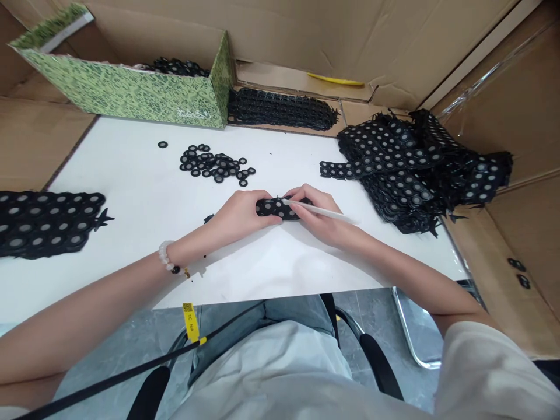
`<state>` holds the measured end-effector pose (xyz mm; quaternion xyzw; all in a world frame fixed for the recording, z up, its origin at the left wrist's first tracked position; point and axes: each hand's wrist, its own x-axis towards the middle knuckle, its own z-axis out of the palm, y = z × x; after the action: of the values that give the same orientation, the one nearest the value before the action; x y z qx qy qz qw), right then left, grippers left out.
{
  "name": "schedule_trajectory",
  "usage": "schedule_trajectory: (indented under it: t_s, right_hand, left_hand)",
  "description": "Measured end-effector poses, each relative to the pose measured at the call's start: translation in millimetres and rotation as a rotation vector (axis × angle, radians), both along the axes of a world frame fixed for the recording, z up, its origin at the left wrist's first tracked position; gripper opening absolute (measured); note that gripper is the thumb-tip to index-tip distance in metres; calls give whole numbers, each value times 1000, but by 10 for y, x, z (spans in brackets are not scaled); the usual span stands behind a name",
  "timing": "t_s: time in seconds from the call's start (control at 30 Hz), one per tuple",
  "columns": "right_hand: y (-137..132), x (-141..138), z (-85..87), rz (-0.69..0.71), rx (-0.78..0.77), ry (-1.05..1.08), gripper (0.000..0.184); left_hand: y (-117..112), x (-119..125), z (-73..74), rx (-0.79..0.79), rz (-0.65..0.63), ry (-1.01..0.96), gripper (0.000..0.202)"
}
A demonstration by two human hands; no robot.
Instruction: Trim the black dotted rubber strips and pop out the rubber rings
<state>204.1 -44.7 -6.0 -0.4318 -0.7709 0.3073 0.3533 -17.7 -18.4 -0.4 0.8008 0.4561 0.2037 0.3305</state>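
Left hand (238, 217) curls nearly shut around one end of a strip of black moulded rings (275, 208), while the right hand (321, 220) pinches a slim white stick (336, 216), its tip laid across the top of the strip and its fingers against the other end. The strip sits above the middle of the white bench (131, 175), toward the front edge, near loose black rings (214, 164). Firm, even pressure from both hands should stop the strip flexing under the stick.

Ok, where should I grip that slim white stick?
Grip the white stick along its middle, from above, as the right hand does: it is long and slim, and its tip rests on the black strip of rings.
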Motion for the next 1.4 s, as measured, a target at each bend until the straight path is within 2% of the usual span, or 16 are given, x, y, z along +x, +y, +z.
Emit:
schedule_trajectory:
  t_s: [0.13,0.23,0.43,0.6,0.8,0.97,1.1,1.2,1.4]
  right_hand:
    - [-44,11,73,28,-81,86,14]
    - [-45,23,108,26,-104,80,13]
    - [-20,27,75,51,-6,6,11]
    - [-16,13,30,47,4,-20,10]
    - [-35,-61,-66,0,94,-42,13]
    - [-40,-111,-153,-2,186,-87,12]
    - [-8,-69,-101,-29,129,-43,13]
    - [15,-6,1,-59,24,16,16]
    - [4,52,122,-25,-45,140,14]
  left_hand:
    - [31,-31,-39,-114,-49,20,30]
    - [49,-49,-68,-112,-65,-32,28]
    - [58,-41,-58,-70,-49,-71,24]
    - [54,-9,-95,-69,-17,-134,21]
    - [-34,39,-113,-126,77,-252,37]
    - [-110,65,-83,-127,87,-282,44]
    - [-17,0,-47,-75,72,-201,48]
    - [99,-71,-21,-67,35,-103,30]
    - [116,-84,-53,-130,-1,-169,23]
